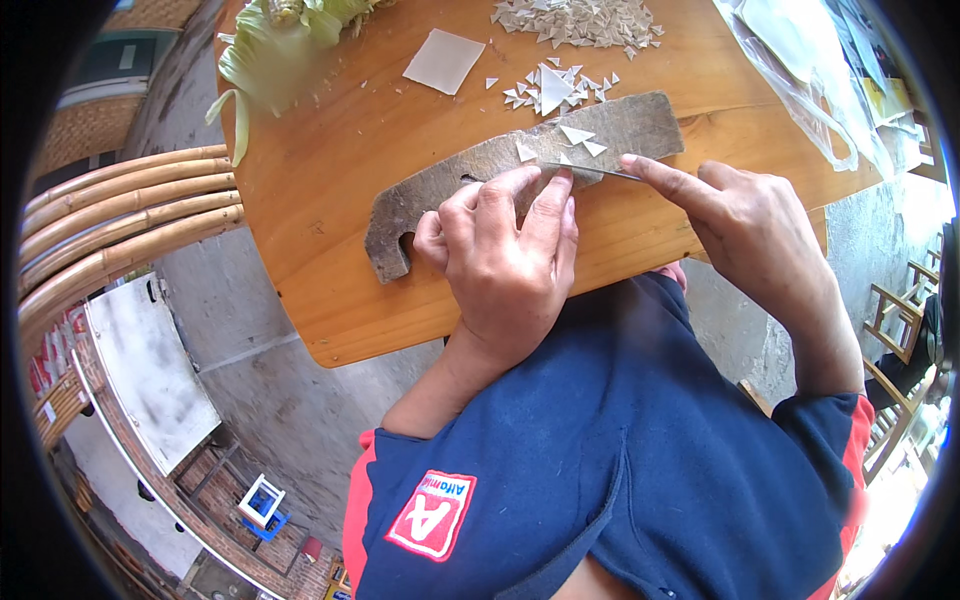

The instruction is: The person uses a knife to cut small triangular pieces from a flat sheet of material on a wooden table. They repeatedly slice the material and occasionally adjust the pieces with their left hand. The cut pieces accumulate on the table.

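Observation:
A worn wooden cutting board [440, 200] lies at a slant near the table's front edge. Bent over it, my left hand [510, 265] presses its fingertips down beside a thin knife blade [600, 172]. Whatever lies under those fingertips is hidden. My right hand [755, 220] grips the knife, its index finger stretched along the blade's back; the handle is covered by the hand. Several white triangular pieces [577, 135] rest on the board just beyond the blade. Past the board's far edge sits a small heap of similar triangles [553, 90], with one larger piece among them.
A flat white square sheet [444, 62] lies on the wooden table [340, 180], left of a bigger pile of white triangles [575, 20]. Leafy greens [280, 50] occupy the far left corner. Clear plastic bags [800, 70] cover the right side. A bamboo rail [130, 215] stands left of the table.

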`<state>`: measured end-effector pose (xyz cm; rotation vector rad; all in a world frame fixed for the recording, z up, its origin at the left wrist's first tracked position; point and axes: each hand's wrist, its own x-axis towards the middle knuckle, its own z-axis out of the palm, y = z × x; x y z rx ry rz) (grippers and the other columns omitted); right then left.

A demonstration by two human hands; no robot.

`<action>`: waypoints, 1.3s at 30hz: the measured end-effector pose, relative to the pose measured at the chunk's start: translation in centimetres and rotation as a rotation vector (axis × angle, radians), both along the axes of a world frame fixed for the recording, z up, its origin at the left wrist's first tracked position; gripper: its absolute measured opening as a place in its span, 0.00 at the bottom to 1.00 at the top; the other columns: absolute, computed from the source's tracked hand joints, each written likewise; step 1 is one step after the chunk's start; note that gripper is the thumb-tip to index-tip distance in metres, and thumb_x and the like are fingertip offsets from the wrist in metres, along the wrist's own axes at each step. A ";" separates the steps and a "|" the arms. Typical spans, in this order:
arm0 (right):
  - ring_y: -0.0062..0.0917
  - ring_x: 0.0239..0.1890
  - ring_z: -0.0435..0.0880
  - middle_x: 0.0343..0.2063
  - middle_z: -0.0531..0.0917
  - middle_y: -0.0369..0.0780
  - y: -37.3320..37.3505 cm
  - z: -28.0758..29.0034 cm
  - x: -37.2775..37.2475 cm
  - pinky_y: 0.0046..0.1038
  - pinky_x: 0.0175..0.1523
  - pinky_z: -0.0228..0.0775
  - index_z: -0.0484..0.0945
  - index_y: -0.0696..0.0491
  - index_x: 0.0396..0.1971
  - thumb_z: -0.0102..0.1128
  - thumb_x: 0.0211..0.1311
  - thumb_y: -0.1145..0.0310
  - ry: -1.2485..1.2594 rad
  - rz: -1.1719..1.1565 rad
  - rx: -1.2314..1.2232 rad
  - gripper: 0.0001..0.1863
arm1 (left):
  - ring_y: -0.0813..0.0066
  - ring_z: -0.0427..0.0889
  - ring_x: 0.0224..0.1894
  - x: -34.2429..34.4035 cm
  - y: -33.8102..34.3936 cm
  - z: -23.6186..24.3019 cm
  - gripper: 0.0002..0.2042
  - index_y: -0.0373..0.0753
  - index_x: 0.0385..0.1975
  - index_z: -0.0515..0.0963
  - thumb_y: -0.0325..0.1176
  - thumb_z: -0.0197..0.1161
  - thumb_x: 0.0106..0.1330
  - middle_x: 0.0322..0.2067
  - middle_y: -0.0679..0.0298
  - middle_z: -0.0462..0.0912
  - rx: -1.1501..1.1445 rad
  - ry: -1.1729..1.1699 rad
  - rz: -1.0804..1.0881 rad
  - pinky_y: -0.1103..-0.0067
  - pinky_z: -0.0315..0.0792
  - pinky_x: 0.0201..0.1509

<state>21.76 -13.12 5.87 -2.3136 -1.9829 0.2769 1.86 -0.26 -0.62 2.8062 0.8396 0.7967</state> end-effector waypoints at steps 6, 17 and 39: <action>0.33 0.24 0.81 0.22 0.75 0.38 -0.5 1.4 -1.3 0.38 0.31 0.77 0.76 0.33 0.71 0.64 0.58 0.80 -0.039 -0.033 -0.020 0.40 | 0.68 0.75 0.53 0.1 0.0 -0.1 0.12 0.54 0.47 0.91 0.36 0.74 0.64 0.49 0.75 0.85 0.002 0.000 0.005 0.65 0.57 0.65; 0.39 0.32 0.88 0.29 0.86 0.46 -2.7 2.1 -1.4 0.36 0.38 0.80 0.82 0.45 0.65 0.60 0.68 0.81 0.218 -0.265 0.027 0.27 | 0.65 0.75 0.53 0.6 0.8 0.4 0.10 0.52 0.46 0.90 0.39 0.71 0.67 0.47 0.71 0.83 -0.080 -0.034 -0.011 0.62 0.60 0.62; 0.41 0.38 0.90 0.43 0.88 0.48 -3.9 -1.6 -2.8 0.35 0.46 0.80 0.82 0.49 0.65 0.58 0.69 0.82 0.423 -0.438 0.199 0.25 | 0.63 0.73 0.57 3.2 1.5 1.4 0.08 0.56 0.40 0.91 0.37 0.77 0.61 0.54 0.71 0.81 -0.042 0.029 -0.026 0.65 0.62 0.63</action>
